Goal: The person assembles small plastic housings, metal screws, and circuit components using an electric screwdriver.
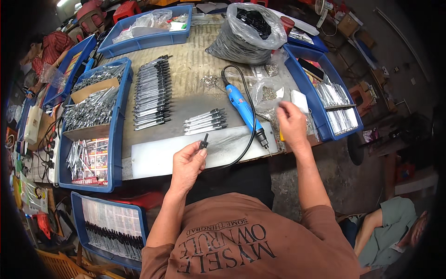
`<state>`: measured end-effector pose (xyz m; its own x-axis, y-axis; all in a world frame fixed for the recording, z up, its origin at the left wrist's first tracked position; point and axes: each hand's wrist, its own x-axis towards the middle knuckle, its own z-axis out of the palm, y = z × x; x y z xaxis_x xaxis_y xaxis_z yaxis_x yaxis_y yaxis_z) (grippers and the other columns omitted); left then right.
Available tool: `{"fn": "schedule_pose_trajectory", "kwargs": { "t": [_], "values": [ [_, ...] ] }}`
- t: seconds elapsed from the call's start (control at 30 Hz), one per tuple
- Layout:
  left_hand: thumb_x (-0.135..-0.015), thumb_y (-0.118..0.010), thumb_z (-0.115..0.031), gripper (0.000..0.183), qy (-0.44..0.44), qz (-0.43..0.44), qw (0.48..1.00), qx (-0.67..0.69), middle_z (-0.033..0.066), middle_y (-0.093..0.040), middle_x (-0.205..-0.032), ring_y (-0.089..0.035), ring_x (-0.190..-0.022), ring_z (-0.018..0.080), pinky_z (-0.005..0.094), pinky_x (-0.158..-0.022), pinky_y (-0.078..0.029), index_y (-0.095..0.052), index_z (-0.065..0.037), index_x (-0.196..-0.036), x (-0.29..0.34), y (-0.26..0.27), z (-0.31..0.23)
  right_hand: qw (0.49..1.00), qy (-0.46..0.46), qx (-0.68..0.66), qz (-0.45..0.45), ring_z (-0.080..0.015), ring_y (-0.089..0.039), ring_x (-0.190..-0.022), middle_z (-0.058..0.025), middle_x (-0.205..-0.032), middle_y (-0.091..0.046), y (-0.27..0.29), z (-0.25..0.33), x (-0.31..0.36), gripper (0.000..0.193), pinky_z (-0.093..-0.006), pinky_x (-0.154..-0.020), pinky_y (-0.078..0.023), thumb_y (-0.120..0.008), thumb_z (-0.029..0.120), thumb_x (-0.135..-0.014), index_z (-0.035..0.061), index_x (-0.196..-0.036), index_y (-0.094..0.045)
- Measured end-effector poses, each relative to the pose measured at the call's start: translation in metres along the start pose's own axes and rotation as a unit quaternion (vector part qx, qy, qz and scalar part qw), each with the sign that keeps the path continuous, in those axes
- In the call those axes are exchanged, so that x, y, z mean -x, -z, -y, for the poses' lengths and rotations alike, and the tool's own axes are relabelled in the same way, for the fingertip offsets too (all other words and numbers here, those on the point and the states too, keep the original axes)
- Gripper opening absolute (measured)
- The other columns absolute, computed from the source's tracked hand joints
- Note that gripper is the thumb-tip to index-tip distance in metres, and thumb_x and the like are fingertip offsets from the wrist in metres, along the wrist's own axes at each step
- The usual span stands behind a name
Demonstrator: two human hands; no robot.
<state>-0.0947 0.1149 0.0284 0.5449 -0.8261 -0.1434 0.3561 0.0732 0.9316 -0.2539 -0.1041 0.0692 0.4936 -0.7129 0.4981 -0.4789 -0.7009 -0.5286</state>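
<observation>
My left hand (188, 165), over the near edge of the white board (160, 156), pinches a small black plastic part (203, 142) with a thin upright stem. My right hand (292, 124) is raised beside the bag of small metal pieces (270, 94), its fingers drawn together; whether something tiny is in them I cannot make out. Between the hands lies a blue electric screwdriver (242, 106), its bit pointing toward me over the board's right end. Beyond the board rest a short row of silver-and-black pen-like pieces (204, 122) and a longer row (152, 95) to its left.
Blue trays with slim metallic pieces flank the table, one at left (121, 123) and one at right (325, 136). A large clear bag of black parts (239, 42) stands at the back. The screwdriver's black cord (248, 83) loops across. Another person (390, 228) sits at lower right.
</observation>
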Motion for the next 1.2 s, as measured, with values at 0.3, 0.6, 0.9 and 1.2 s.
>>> {"fn": "schedule_pose_trajectory", "kwargs": {
  "t": [0.3, 0.6, 0.9, 1.2],
  "values": [
    [-0.082, -0.055, -0.009, 0.023, -0.005, -0.008, 1.0, 0.001, -0.002, -0.05, -0.065, -0.041, -0.049, 0.0025, 0.0148, -0.041, -0.032, -0.054, 0.004, -0.101, 0.006, 0.0, -0.001, 0.928, 0.117, 0.246, 0.255, -0.0322, -0.059, -0.073, -0.0186, -0.079, -0.059, -0.059, 0.052, -0.027, 0.021, -0.0417, -0.065, -0.046, -0.057, 0.016, -0.074, -0.0036, -0.083, -0.056],
    [-0.081, -0.056, -0.01, 0.024, -0.014, -0.018, 1.0, 0.002, -0.0032, -0.05, -0.063, -0.042, -0.048, 0.002, 0.0141, -0.04, -0.032, -0.055, 0.002, -0.101, 0.008, 0.008, -0.004, 0.856, 0.218, 0.38, 0.275, -0.0235, -0.062, -0.057, -0.0126, -0.065, -0.062, -0.078, 0.043, -0.039, 0.03, -0.0305, -0.05, -0.049, -0.053, 0.008, -0.068, -0.0087, -0.092, -0.051],
    [-0.082, -0.055, -0.011, 0.022, -0.033, -0.026, 0.999, -0.026, -0.0039, -0.049, -0.06, -0.042, -0.047, 0.0014, 0.0139, -0.04, -0.031, -0.056, 0.001, -0.1, 0.015, 0.01, -0.006, 0.919, 0.114, 0.268, 0.267, -0.0336, -0.06, -0.068, -0.0197, -0.069, -0.06, -0.062, 0.043, -0.04, 0.037, -0.0414, -0.062, -0.047, -0.056, 0.009, -0.061, -0.0071, -0.093, -0.046],
    [-0.082, -0.055, -0.012, 0.019, -0.036, -0.024, 0.999, -0.023, -0.0041, -0.048, -0.059, -0.042, -0.047, 0.0012, 0.0141, -0.04, -0.031, -0.057, 0.0, -0.098, 0.015, 0.014, -0.002, 0.994, -0.021, 0.003, 0.111, -0.0232, -0.057, -0.062, -0.0112, -0.07, -0.058, 0.002, 0.046, -0.022, 0.038, -0.0339, -0.058, -0.044, -0.062, 0.019, -0.064, 0.003, -0.098, -0.054]
  ]
}}
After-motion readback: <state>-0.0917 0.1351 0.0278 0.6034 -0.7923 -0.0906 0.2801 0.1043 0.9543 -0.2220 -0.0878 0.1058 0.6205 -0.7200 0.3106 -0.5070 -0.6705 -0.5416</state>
